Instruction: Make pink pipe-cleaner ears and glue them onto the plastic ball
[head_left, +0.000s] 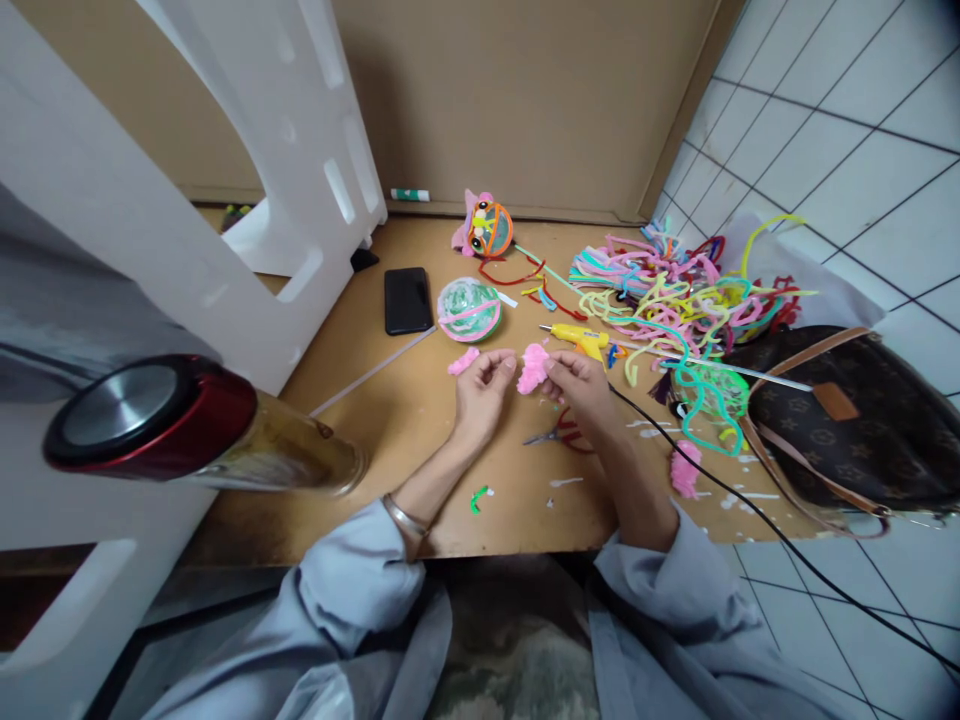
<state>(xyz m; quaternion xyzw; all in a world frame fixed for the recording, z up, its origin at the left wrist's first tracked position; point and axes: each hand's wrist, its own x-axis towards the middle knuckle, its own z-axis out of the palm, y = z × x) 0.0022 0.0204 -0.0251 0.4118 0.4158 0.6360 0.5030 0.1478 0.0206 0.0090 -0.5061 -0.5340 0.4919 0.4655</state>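
Observation:
A fluffy pink pipe-cleaner piece (pixel 533 368) is pinched in my right hand (pixel 583 388), above the middle of the table. Close to its left side, my left hand (pixel 482 392) has thumb and forefinger pressed together; whatever they grip is too small to make out. Just behind my left hand lies another pink fluffy piece (pixel 463 361). Beyond it sits a clear ball wrapped in green and pink (pixel 469 309). A yellow glue gun (pixel 576 335) lies past my right hand. Scissors with red handles (pixel 559 437) are partly hidden under my right forearm.
A decorated ball figure (pixel 489 228) and a heap of coloured pipe cleaners (pixel 675 285) lie at the back. A black phone (pixel 407 301) and a tall bottle (pixel 285 440) stand left. At right are a brown handbag (pixel 862 430), a pink tuft (pixel 685 468) and a black cord (pixel 720 482).

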